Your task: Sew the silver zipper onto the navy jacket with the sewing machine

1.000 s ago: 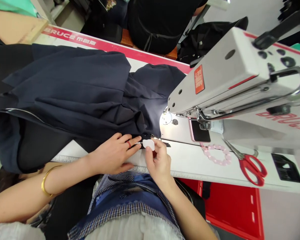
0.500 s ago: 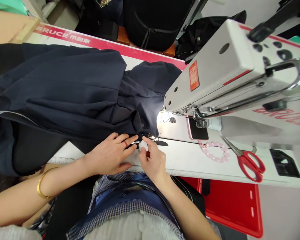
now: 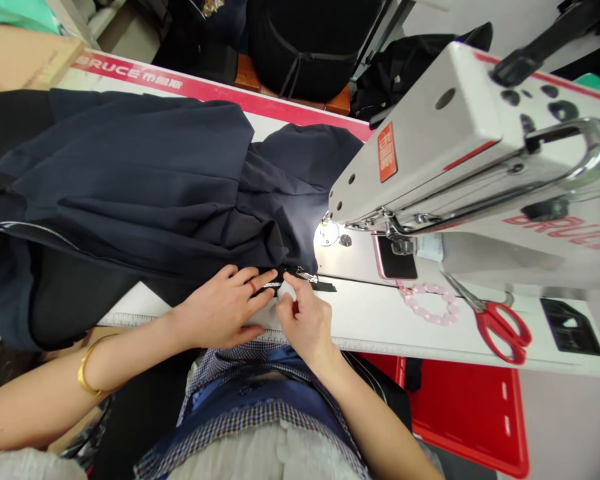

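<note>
Navy cloth (image 3: 155, 167) lies on the table (image 3: 370, 313) up to the sewing machine (image 3: 420, 147), zip (image 3: 273, 285) at its near edge. If the left hand (image 3: 223, 308), spread flat, presses too lightly, the zip could shift away from the white piece (image 3: 286, 290) pinched in the right hand (image 3: 307, 321).

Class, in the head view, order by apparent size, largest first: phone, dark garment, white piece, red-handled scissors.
1. Dark garment
2. Red-handled scissors
3. Phone
4. White piece, as far as it shows
</note>
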Demonstrator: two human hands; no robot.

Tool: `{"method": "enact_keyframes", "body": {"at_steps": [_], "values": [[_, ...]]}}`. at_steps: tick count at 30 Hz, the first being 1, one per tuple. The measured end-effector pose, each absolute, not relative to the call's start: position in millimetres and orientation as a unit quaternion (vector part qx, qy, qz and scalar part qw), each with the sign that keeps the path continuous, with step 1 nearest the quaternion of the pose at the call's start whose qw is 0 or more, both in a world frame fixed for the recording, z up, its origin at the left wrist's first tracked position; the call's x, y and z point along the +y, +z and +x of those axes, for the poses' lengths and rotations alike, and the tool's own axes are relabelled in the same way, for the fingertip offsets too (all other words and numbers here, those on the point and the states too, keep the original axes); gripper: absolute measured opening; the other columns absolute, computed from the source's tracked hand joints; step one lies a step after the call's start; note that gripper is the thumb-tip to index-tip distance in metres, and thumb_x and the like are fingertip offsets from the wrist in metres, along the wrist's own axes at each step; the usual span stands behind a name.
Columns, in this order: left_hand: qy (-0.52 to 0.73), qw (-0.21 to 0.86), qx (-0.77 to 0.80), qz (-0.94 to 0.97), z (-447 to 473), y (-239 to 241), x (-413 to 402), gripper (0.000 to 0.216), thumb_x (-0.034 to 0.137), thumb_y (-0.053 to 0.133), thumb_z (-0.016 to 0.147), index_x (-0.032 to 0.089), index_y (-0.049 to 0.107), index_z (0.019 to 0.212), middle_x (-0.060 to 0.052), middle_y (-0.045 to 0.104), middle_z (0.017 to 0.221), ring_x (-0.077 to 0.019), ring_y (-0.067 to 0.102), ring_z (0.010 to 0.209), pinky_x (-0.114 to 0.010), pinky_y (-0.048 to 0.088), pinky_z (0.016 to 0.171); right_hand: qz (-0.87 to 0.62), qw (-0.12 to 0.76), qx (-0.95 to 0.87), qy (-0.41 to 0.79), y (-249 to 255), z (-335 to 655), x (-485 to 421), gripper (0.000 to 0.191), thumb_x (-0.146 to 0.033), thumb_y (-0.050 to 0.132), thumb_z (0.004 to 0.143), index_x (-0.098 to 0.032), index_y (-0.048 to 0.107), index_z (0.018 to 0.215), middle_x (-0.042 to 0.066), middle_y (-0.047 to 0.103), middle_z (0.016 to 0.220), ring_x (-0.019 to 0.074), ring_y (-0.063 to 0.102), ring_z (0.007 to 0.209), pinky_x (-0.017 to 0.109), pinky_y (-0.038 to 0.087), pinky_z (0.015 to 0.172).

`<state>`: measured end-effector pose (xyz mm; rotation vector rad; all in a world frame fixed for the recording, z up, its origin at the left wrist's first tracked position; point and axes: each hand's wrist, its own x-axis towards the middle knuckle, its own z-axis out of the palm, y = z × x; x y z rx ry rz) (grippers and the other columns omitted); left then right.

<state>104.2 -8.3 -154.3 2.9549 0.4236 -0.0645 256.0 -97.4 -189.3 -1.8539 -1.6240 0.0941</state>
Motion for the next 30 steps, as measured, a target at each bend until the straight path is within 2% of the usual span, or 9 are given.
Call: {"method": "enact_keyframes", "body": {"at_steps": [4,13,18,21,23,25,27,30], "values": [[-0.02,0.076,0.139,0.987,104,-154,-8,0.049,0.052,0.047,0.079,0.017,0.051,0.114,-0.009,0.04,0.137,-0.0266,0.044,0.108,-0.039,0.036,0.08,-0.711,0.336,-0.616,0.043,-188,256,-97,0.028,-0.015,0.039,0.081,-0.01,0.056,0.103,-0.001,0.063,0.058,0.0113,0.056,0.043,0.022,0.046,0.047],[-0.003,0.085,0.138,0.987,103,-156,-8,0.049,0.051,0.048,0.079,0.017,0.052,0.113,-0.01,0.041,0.135,-0.027,0.045,0.108,-0.039,0.038,0.082,-0.699,0.348,-0.622,0.059,-187,256,-98,0.029,-0.014,0.038,0.08,-0.011,0.056,0.102,0.002,0.066,0.066,0.0109,0.056,0.045,0.022,0.047,0.048],[0.039,0.091,0.137,0.986,99,-157,-9,0.041,0.044,0.051,0.08,0.015,0.057,0.108,-0.011,0.048,0.129,-0.0266,0.046,0.108,-0.039,0.039,0.084,-0.703,0.386,-0.591,0.088,-180,269,-113,0.028,-0.016,0.041,0.082,-0.013,0.058,0.104,-0.001,0.063,0.061,0.0076,0.047,0.037,0.019,0.042,0.043],[0.058,0.094,0.138,0.984,98,-158,-10,0.037,0.04,0.051,0.08,0.014,0.058,0.107,-0.011,0.052,0.125,-0.026,0.046,0.107,-0.038,0.04,0.085,-0.751,0.404,-0.523,0.009,-182,306,-131,0.028,-0.023,0.048,0.081,-0.012,0.06,0.104,0.002,0.064,0.067,0.0065,0.045,0.039,0.018,0.04,0.042],[0.069,0.093,0.14,0.983,98,-158,-11,0.034,0.038,0.052,0.08,0.014,0.06,0.104,-0.011,0.053,0.123,-0.0255,0.047,0.106,-0.038,0.041,0.086,-0.786,0.418,-0.449,-0.078,-185,342,-145,0.031,-0.028,0.051,0.079,-0.011,0.061,0.103,0.007,0.065,0.08,0.008,0.049,0.047,0.019,0.041,0.047],[0.08,0.087,0.141,0.983,98,-159,-13,0.031,0.036,0.052,0.08,0.013,0.061,0.101,-0.01,0.055,0.121,-0.0251,0.048,0.104,-0.037,0.041,0.086,-0.812,0.427,-0.371,-0.145,-187,378,-158,0.036,-0.029,0.052,0.077,-0.008,0.062,0.105,0.01,0.063,0.084,0.0104,0.05,0.054,0.022,0.042,0.052],[0.084,0.077,0.142,0.983,98,-159,-15,0.029,0.034,0.051,0.08,0.013,0.061,0.098,-0.01,0.055,0.12,-0.0249,0.047,0.104,-0.038,0.041,0.087,-0.837,0.416,-0.309,-0.174,-187,405,-169,0.039,-0.027,0.052,0.075,-0.007,0.062,0.106,0.009,0.061,0.078,0.0117,0.048,0.055,0.025,0.042,0.055],[0.069,0.063,0.144,0.985,98,-160,-17,0.031,0.034,0.049,0.081,0.013,0.06,0.102,-0.01,0.055,0.121,-0.0251,0.047,0.104,-0.039,0.041,0.087,-0.85,0.415,-0.285,-0.157,-183,415,-178,0.04,-0.027,0.052,0.074,-0.008,0.062,0.107,0.003,0.056,0.066,0.0115,0.046,0.054,0.025,0.042,0.057]]}}
